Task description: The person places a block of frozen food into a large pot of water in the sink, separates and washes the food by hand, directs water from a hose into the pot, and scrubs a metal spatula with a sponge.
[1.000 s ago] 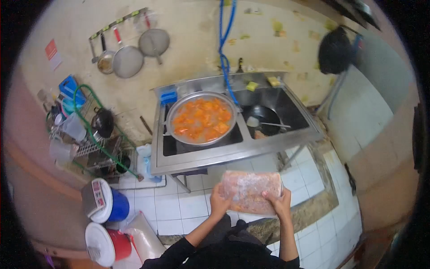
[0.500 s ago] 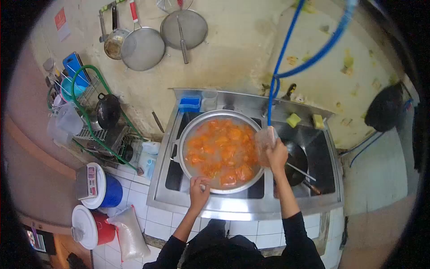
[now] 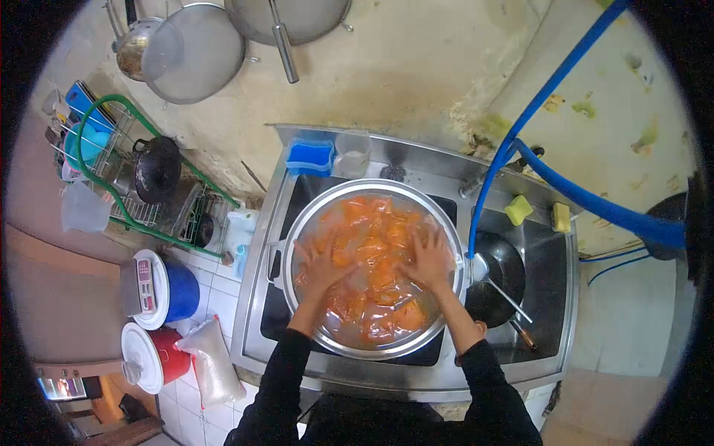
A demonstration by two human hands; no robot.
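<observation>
A large round metal pot [image 3: 451,312] sits over the left sink basin, filled with cloudy water and several orange-filled clear bags [image 3: 375,279]. My left hand [image 3: 325,269] is spread over the left part of the pot, its fingers on the bags at the water surface. On the right side, near the rim, my right hand [image 3: 429,259] lies with fingers apart on the contents. Neither hand grips anything. Water and bags partly hide the fingertips.
The right basin holds a black wok [image 3: 487,297] and a ladle [image 3: 506,299]. A blue hose [image 3: 500,175] hangs between the basins. Sponges [image 3: 518,210] and a blue container [image 3: 310,157] stand along the back ledge. A dish rack [image 3: 160,236] and lidded buckets [image 3: 181,293] are to the left.
My right hand has let go of a clear packet and moved left into the pot. My left hand has moved from the front rim onto the bags. The view has shifted closer.
</observation>
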